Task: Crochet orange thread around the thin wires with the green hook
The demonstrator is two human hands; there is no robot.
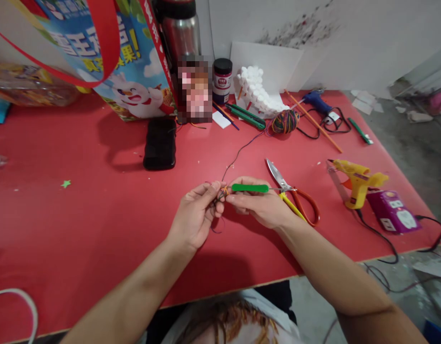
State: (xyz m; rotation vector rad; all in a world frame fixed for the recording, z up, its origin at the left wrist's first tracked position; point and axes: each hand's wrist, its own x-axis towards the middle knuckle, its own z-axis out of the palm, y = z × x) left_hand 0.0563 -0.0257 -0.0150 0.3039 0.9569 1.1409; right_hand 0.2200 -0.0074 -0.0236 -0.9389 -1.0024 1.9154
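A small crocheted piece of multicoloured yarn (223, 193) is pinched between the thumb and fingers of my left hand (194, 212). My right hand (259, 206) holds a crochet hook (249, 188) with a green handle, its metal shaft sticking out to the right. The fingertips of both hands meet at the yarn piece, so the hook's working end and the stitches are mostly hidden. A dark strand (238, 152) runs from the hands up to a multicoloured yarn ball (285, 122). Below my left fingers hangs a short loose yarn tail (216, 232).
Scissors (278, 174) lie open just right of my right hand. Farther right are a yellow glue gun (358, 181) and a purple power socket (394, 210). A black phone (160, 144), green cutter (245, 116), paint jar (222, 81) and gift bag (134, 71) stand or lie toward the back.
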